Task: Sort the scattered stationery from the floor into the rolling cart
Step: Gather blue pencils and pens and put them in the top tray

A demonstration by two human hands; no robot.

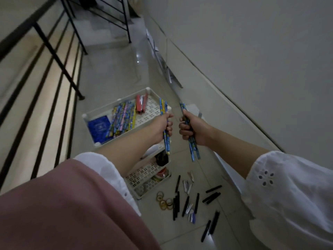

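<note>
Fingers of the left hand point(163, 126) curl tight around a small bundle of blue patterned pencils point(164, 123), about three, slim round sticks, one with a yellow band and a brass-coloured end cap at the bottom. Those of the right hand point(191, 129) close in a fist on a second bundle of blue pencils point(193, 148), two or three; blur prevents an exact count. Both bundles hang above the near right corner of the rolling cart point(115, 103), a white plastic frame whose trays have a perforated floral lattice floor.

Its top tray holds a heap of patterned pencils point(122, 118) in blue, pink and yellow, too many and too blurred to count, a glossy blue booklet point(99, 128) lying flat at the near left, and red cylindrical items point(140, 104) at the far end. One dark round object point(161, 159) sits on a lower tray, with tape rolls below it.

On the smooth pale tiled floor point(111, 73) lie roughly a dozen slim black pens point(185, 203), about five thin tape rings point(164, 201) in a cluster, and several small white and purple clips point(188, 185). White eyelet-embroidered sleeves point(281, 186) cover both forearms, and pink fabric point(63, 204) fills the lower left. Black metal railings point(46, 42) run along the left.
</note>
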